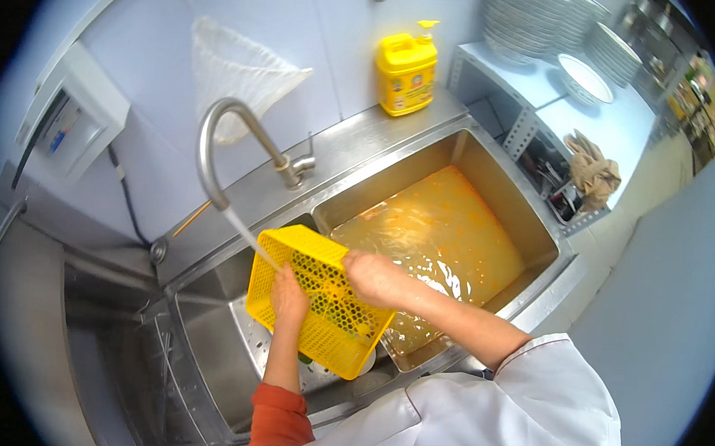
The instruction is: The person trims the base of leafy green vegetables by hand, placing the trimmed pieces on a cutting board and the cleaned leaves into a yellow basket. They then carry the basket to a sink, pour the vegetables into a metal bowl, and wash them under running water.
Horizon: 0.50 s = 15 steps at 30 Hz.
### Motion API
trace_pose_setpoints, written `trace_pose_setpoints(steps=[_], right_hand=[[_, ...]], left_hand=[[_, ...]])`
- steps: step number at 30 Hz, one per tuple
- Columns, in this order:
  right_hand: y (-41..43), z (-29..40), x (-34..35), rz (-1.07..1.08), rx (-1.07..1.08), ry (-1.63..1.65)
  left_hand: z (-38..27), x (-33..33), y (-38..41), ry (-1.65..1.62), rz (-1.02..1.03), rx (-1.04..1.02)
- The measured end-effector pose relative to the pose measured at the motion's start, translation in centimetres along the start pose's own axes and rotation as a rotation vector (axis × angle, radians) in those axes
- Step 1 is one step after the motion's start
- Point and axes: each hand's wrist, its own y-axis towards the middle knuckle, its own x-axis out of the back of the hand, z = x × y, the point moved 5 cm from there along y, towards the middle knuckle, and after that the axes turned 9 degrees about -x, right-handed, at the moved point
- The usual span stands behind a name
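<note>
A yellow plastic mesh basket [341, 362] is tilted over the left sink basin [200, 342], its inside facing up. My right hand [375, 280] grips its upper right rim. My left hand [290, 296] reaches into the basket against its inner side; whether its fingers hold anything is hidden. From the curved steel faucet [241, 112], a stream of water [248, 234] falls into the basket beside my left fingers. Cloudy yellowish water [432, 228] with orange oily specks fills the right sink basin [493, 152]. Part of a white dish [369, 363] shows below the basket.
A yellow pump bottle [406, 71] stands on the steel back ledge [351, 138]. Right of the sink, a shelf [594, 128] holds plate stacks [524, 23], a white bowl [584, 80] and a brown cloth [591, 171]. A white mesh cloth [237, 71] hangs on the wall.
</note>
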Motion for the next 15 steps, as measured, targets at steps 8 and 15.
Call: trace_pose_setpoints(steps=[8, 15], right_hand=[[-2.1, -4.0, -2.2, -0.072, -0.139, 0.064], [-1.7, -2.8, 2.4, -0.204, -0.14, 0.187]], left_hand=[[0.9, -5.5, -2.5, 0.291, 0.503, 0.017], [-3.0, 6.4, -3.1, 0.355, 0.335, -0.211]])
